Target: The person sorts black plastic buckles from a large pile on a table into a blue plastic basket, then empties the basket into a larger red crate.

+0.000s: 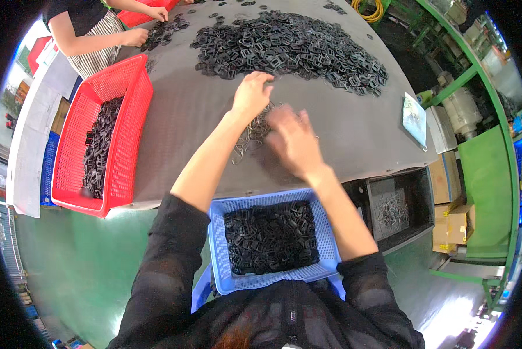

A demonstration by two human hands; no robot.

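I see the pile of black buckles (296,49) spread over the far half of the grey table (185,116), its near edge just beyond the fingertips of the left hand (250,98). A smaller heap of thin metal pieces (250,137) lies closer to me, below the left hand and reaching under the right hand (298,145).

On the left I make out the index finger stretched toward the right and the thumb a little below it, with a narrow gap between the 2; the other fingers are mostly hidden from my view. I cannot tell whether anything is pinched there, or whether the fingertips touch a buckle. The right hand is smeared by motion blur: its fingers look loosely parted over the right side of the metal heap, but I cannot tell how wide they are, nor whether they hold or touch a piece.

Between the 2 forearms, at the near table edge, I have a blue basket (217,247) filled with more black buckles. To the left stands a tall red basket (124,157), also with black parts inside. Under the table edge on the right, a black tray (421,224) carries small metal pieces. At the upper left, a co-worker's 2 hands are at a small group of dark parts (166,34).
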